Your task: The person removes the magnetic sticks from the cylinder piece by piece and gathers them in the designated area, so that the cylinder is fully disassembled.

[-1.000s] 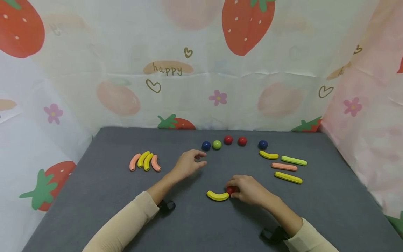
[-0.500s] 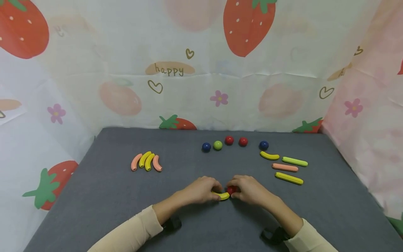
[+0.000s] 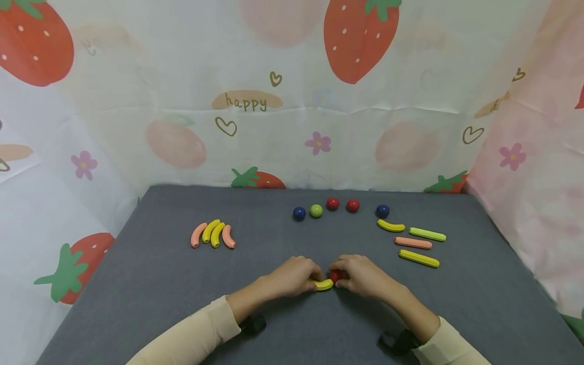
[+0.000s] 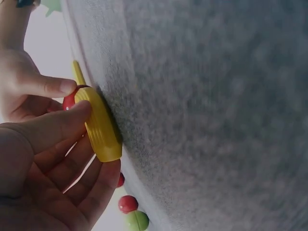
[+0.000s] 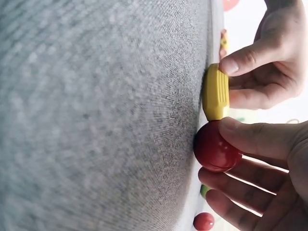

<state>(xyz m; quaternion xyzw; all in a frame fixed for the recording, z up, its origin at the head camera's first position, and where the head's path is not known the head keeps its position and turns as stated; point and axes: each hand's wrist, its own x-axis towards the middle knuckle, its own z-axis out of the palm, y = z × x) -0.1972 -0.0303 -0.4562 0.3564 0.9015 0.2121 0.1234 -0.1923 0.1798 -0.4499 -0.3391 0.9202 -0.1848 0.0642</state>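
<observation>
Nearest the person, both hands meet at the middle of the grey surface [image 3: 150,284]. The left hand [image 3: 292,276], which a second ago hovered empty farther back near the balls, has come down and now pinches the yellow curved piece [image 3: 323,284] between thumb and fingers. The right hand [image 3: 362,276] has stayed put, its grip curled round the red ball [image 3: 336,276]. From the wrist views the ball sits right at the end of the yellow piece, touching or very nearly so, which suggests the two are being fitted together.

Farther back on the left lies a cluster of four short curved pieces [image 3: 212,235]; on the right, a yellow curve and three straight sticks [image 3: 412,242]. Beyond them runs a row of five balls [image 3: 339,208]. Strawberry-print sheeting [image 3: 292,101] walls in the far side and both flanks.
</observation>
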